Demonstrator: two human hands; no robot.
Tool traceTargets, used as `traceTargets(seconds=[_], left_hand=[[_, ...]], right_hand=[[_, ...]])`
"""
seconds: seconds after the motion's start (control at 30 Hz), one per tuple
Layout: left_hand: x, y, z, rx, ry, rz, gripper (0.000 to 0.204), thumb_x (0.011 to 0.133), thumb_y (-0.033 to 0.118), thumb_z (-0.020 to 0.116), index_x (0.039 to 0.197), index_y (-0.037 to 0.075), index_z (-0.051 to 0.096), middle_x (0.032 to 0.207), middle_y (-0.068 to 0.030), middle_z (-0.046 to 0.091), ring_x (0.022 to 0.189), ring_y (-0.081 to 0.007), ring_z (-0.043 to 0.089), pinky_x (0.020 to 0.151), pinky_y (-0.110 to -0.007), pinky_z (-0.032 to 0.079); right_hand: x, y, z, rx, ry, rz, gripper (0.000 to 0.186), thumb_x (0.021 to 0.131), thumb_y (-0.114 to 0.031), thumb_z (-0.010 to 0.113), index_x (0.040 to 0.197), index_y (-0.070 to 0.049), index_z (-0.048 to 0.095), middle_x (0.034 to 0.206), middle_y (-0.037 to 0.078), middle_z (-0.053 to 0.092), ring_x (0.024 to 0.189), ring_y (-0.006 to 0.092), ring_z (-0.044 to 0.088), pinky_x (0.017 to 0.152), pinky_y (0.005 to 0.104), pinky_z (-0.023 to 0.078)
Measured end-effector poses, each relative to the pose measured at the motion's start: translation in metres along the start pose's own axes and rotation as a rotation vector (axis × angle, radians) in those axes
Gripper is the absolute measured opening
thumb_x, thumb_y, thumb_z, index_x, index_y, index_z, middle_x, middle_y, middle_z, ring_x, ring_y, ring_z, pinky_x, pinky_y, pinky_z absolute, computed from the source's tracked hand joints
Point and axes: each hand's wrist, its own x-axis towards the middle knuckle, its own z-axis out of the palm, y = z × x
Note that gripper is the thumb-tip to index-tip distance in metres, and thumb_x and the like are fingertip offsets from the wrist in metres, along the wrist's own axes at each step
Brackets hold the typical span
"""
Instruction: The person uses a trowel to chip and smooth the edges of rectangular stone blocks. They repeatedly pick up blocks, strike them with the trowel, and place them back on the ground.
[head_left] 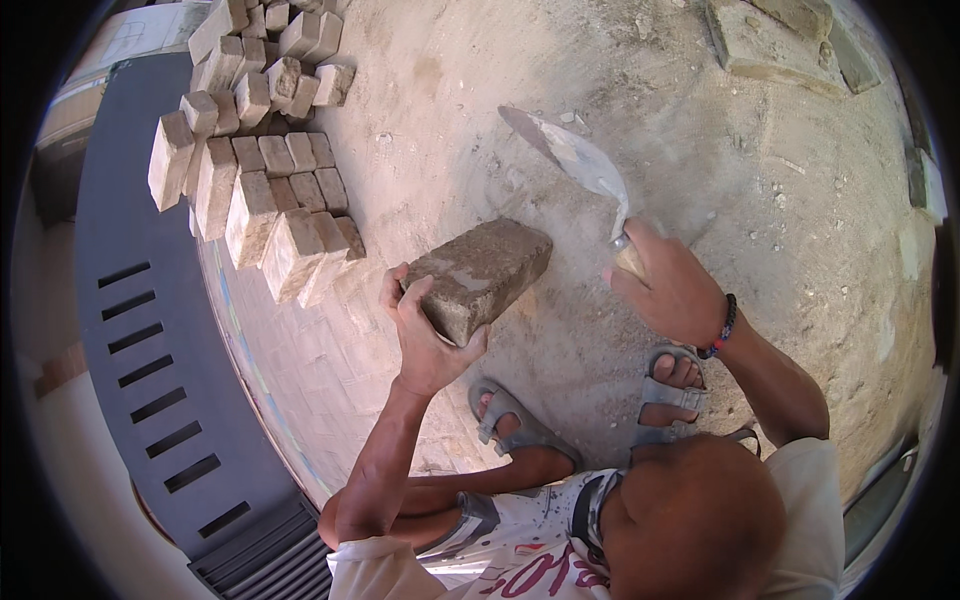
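Observation:
My left hand (430, 340) grips the near end of a rough grey-brown brick (490, 265), fingers wrapped round its left end and thumb at its lower right corner. The brick is tilted above the dusty ground, its long side running away to the upper right. My right hand (675, 280), with a braided band on the wrist, is closed on the wooden handle of a trowel (580, 160), whose dusty metal blade points up and left, beyond the brick. The trowel and brick are apart.
Stacked bricks (245, 210) stand at upper left beside a dark grey slotted metal panel (140, 250). Flat stone slabs (770, 55) lie at upper right. My sandalled feet (665, 400) rest on the sandy ground (800, 230), with herringbone paving (290, 370) to the left.

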Motion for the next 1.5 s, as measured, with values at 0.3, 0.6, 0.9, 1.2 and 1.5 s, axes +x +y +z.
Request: traceTargets(seconds=[0.3,0.6,0.9,1.2,1.5], left_hand=[[-0.041,-0.014,0.036,-0.238,0.219,-0.174,0.111,0.06,0.036,0.093,0.14,0.011,0.02,0.141,-0.0169,0.02,0.138,-0.0324,0.023,0.115,-0.047,0.022],[-0.037,-0.003,0.037,-0.5,0.151,-0.357,0.123,0.063,0.02,0.091,0.15,0.001,0.006,0.146,-0.0184,0.018,0.141,-0.0315,0.022,0.119,-0.044,0.02],[-0.02,0.001,0.037,-0.344,0.163,-0.308,0.122,0.063,0.024,0.09,0.15,-0.001,0.008,0.145,-0.0204,0.019,0.139,-0.0336,0.024,0.117,-0.045,0.023],[0.005,0.016,0.02,0.022,0.157,-0.004,0.109,0.068,0.025,0.088,0.149,0.006,0.018,0.15,-0.0239,0.019,0.137,-0.045,0.026,0.114,-0.057,0.023],[0.015,-0.001,-0.022,0.48,-0.284,0.347,0.066,0.072,0.014,0.079,0.129,0.008,0.046,0.128,-0.0131,0.052,0.124,-0.039,0.048,0.11,-0.061,0.031]], right_hand=[[0.042,0.049,0.036,-0.364,-0.24,-0.035,0.026,0.088,-0.017,0.056,0.104,0.004,0.05,0.086,0.027,0.066,0.085,0.0466,0.065,0.077,0.0542,0.05],[0.078,0.037,0.05,-0.282,-0.406,-0.092,0.026,0.088,-0.016,0.058,0.103,0.004,0.051,0.08,0.026,0.066,0.081,0.0454,0.066,0.074,0.0521,0.052],[0.014,-0.01,0.041,-0.191,-0.321,-0.102,0.032,0.088,-0.021,0.06,0.104,0.005,0.05,0.08,0.027,0.066,0.08,0.0451,0.066,0.073,0.0533,0.052],[-0.005,-0.01,0.031,-0.191,-0.307,-0.071,0.031,0.087,-0.02,0.059,0.102,0.005,0.05,0.078,0.029,0.063,0.077,0.049,0.063,0.071,0.0538,0.051],[0.041,0.064,0.032,-0.124,-0.283,0.064,0.038,0.086,-0.024,0.059,0.11,0.007,0.057,0.096,0.029,0.066,0.094,0.0445,0.064,0.084,0.048,0.051]])
